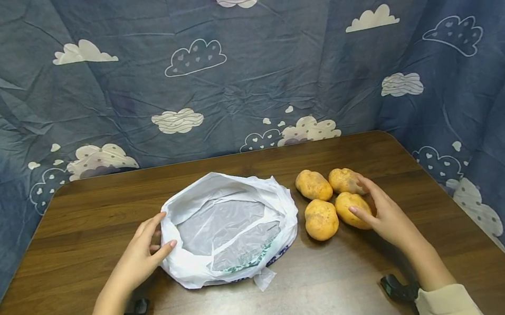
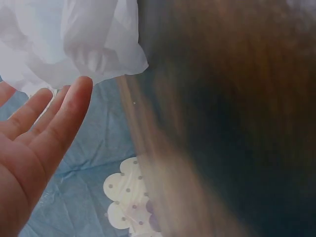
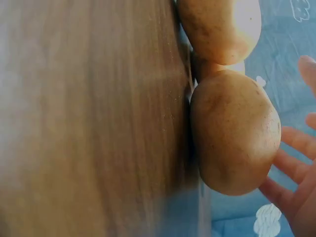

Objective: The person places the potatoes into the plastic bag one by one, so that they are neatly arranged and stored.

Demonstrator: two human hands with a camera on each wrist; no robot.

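Observation:
A white plastic bag (image 1: 230, 224) lies on the wooden table with its mouth spread wide, showing a see-through inside and green print near the front. At its left rim is my left hand (image 1: 142, 249), fingertips right at the plastic and thumb apart from the fingers; the left wrist view shows those fingers fairly straight beside the bag (image 2: 94, 39). To the bag's right sit several yellow-brown potatoes in a cluster. My right hand (image 1: 386, 211) is spread beside the near right potato (image 1: 351, 211), thumb overlapping it. In the right wrist view, straight fingers are close behind that potato (image 3: 234, 133).
The other potatoes stand at near left (image 1: 321, 220), back left (image 1: 313, 185) and back right (image 1: 343, 180). A wooden table (image 1: 317, 287) bears everything, its far edge against a blue cloud-print curtain (image 1: 248, 89). Black straps (image 1: 137, 313) show at the wrists.

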